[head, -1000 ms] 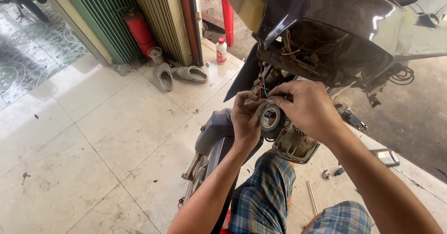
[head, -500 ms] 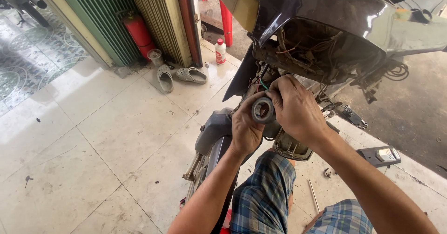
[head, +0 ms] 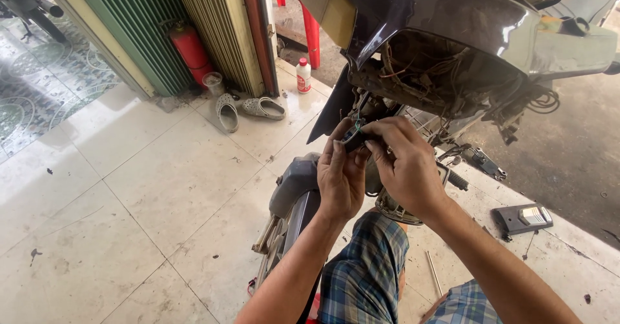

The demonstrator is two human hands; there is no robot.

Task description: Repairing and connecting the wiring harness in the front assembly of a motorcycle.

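Note:
A scooter [head: 452, 27] with its front cover off stands before me, tangled wiring [head: 445, 72] exposed under its dark body panel. My left hand [head: 340, 175] and my right hand [head: 403, 166] are raised together just below that wiring. Both pinch a small dark part [head: 354, 138] with green and blue wires at its top. A round headlamp-like unit [head: 394, 204] hangs just below my right hand, mostly hidden. The grey front mudguard [head: 294, 182] sits beneath my left wrist.
On the tiled floor lie a pair of grey clogs [head: 248, 110], a white bottle with a red cap [head: 303, 76], a red fire extinguisher [head: 191, 53] by a green shutter, a flat dark box [head: 523, 218] at right and a thin rod [head: 433, 273]. My plaid shorts [head: 361, 279] fill the bottom.
Both hands rose from the round lamp unit toward the wiring. The round unit has left my fingers; they now pinch a small wired part higher up.

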